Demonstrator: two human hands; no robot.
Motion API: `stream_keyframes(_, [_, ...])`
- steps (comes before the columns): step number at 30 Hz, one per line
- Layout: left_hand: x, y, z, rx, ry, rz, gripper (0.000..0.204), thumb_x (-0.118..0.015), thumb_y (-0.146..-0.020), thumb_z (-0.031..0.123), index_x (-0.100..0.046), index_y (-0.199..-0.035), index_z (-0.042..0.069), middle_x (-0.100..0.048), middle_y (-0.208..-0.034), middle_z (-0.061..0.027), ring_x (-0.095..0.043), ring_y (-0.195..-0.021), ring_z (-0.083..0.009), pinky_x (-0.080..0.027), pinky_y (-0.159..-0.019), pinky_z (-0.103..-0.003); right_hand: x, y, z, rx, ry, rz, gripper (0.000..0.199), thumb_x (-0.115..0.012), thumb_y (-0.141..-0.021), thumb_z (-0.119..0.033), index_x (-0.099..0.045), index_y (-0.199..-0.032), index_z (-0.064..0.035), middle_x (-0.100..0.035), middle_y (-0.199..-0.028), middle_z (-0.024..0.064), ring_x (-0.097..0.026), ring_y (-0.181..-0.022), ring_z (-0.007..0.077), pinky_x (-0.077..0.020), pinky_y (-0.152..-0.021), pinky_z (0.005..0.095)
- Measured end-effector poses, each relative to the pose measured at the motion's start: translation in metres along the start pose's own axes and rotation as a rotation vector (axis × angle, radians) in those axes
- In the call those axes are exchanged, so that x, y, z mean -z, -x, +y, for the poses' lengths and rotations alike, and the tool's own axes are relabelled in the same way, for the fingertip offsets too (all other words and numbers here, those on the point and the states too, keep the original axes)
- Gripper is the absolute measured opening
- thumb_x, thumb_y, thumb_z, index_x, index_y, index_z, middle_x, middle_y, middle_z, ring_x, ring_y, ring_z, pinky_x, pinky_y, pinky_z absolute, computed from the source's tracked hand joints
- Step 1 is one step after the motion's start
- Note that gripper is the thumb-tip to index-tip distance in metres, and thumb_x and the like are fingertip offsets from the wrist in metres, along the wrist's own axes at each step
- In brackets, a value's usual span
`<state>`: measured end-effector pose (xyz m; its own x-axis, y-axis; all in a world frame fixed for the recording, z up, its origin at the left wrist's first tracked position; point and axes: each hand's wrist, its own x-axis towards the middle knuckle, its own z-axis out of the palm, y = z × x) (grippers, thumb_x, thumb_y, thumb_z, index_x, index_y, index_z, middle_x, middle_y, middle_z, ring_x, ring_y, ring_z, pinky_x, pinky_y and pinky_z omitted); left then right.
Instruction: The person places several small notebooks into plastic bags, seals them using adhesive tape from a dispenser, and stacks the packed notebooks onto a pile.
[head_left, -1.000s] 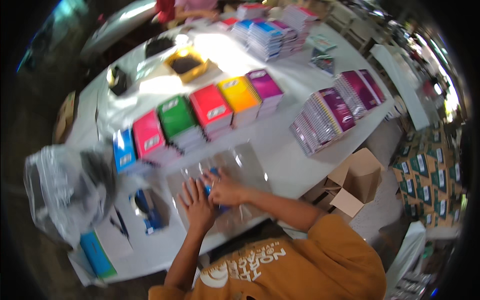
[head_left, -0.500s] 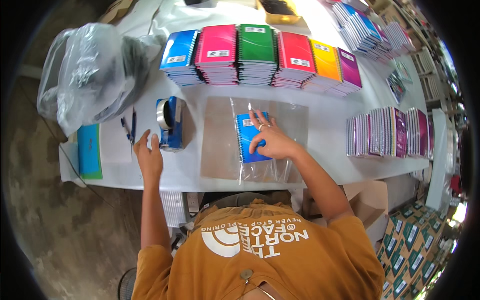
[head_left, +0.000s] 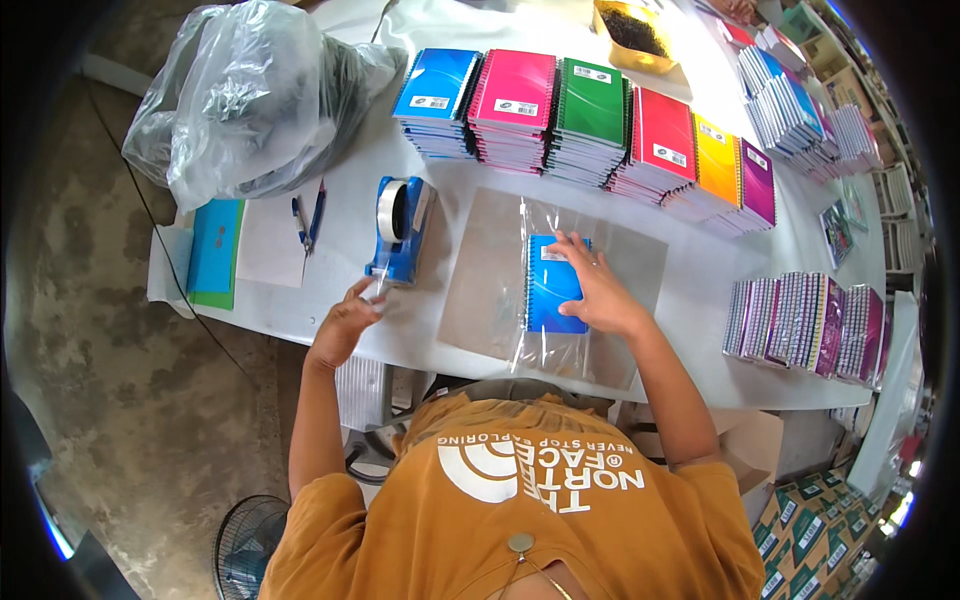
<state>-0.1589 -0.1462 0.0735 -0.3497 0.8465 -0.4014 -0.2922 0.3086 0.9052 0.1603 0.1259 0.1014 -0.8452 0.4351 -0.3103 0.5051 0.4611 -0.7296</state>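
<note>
My left hand (head_left: 345,322) is closed, thumb and fingers pinching the end of clear tape (head_left: 378,283) at the front of a blue tape dispenser (head_left: 407,245). The tape roll (head_left: 393,212) sits in the dispenser. A blue spiral notebook (head_left: 545,300) lies on a clear plastic sleeve (head_left: 550,358), or inside it; I cannot tell which. My right hand (head_left: 600,290) rests on the notebook's right side with fingers spread. Under both is a flat greyish-brown sheet (head_left: 478,270).
Stacks of coloured spiral notebooks (head_left: 515,90) line the far side. Wrapped notebooks (head_left: 800,320) stand at right. A plastic bag (head_left: 250,110), a blue cutter-like tool (head_left: 315,215) and a blue-green folder (head_left: 215,250) lie left. A yellow tray (head_left: 630,40) is at the back.
My left hand has moved to the dispenser's front and closed on the tape. My right hand stays on the notebook, its fingers more spread. The whole view has shifted and turned.
</note>
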Motion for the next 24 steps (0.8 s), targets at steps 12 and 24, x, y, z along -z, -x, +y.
stream_keyframes(12, [-0.222, -0.107, 0.072, 0.124, -0.814, -0.441, 0.037, -0.065, -0.085, 0.039, -0.07, -0.084, 0.002, -0.067, -0.073, -0.0093, -0.064, -0.063, -0.0137, -0.05, -0.058, -0.029, 0.016, -0.012, -0.003, 0.071, 0.022, -0.012, 0.085, -0.082, -0.056, -0.012, -0.04, -0.13, -0.0123, -0.041, -0.137, 0.0112, -0.032, -0.133, 0.0304, -0.0219, -0.11, 0.0538])
stream_keyframes(24, [-0.183, -0.114, 0.012, -0.277, -1.303, -0.092, 0.053, -0.057, -0.089, 0.045, -0.056, -0.12, 0.002, -0.053, -0.124, -0.0223, -0.053, -0.116, -0.0301, -0.043, -0.094, -0.04, -0.037, -0.007, 0.06, -0.315, 0.041, 0.372, 0.119, -0.08, -0.067, -0.046, -0.003, -0.147, -0.0023, 0.004, -0.151, 0.0277, 0.0, -0.141, 0.0401, -0.0031, -0.112, 0.0541])
